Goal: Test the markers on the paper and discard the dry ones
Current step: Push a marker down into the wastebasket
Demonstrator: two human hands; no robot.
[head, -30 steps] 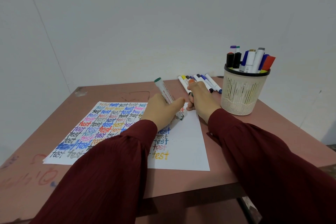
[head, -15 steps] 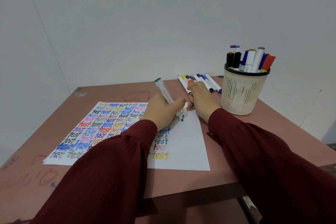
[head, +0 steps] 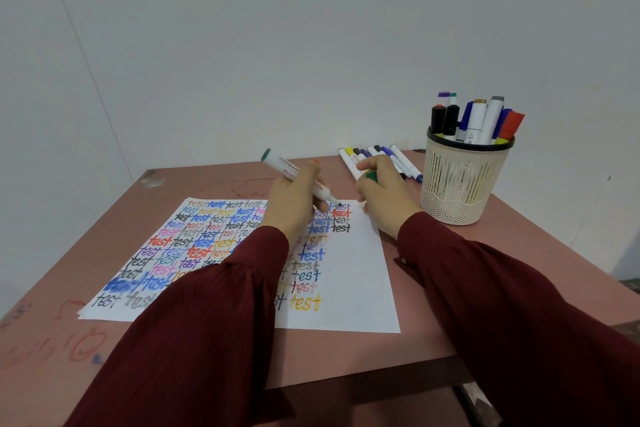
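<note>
Standing beyond the paper (head: 363,270): loose markers (head: 405,163) and a basket (head: 460,184); left grip (head: 294,198) grasps a marker (head: 287,168), right grip (head: 384,194) a cap (head: 371,176).

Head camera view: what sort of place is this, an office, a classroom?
Probably a plain workroom or craft corner; it is not clearly either. A scribbled-on brown table stands against bare white walls, holding a basket of markers and a paper sheet covered in coloured "test" words.

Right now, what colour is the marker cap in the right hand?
Green. The cap shows best in the head view.
</note>
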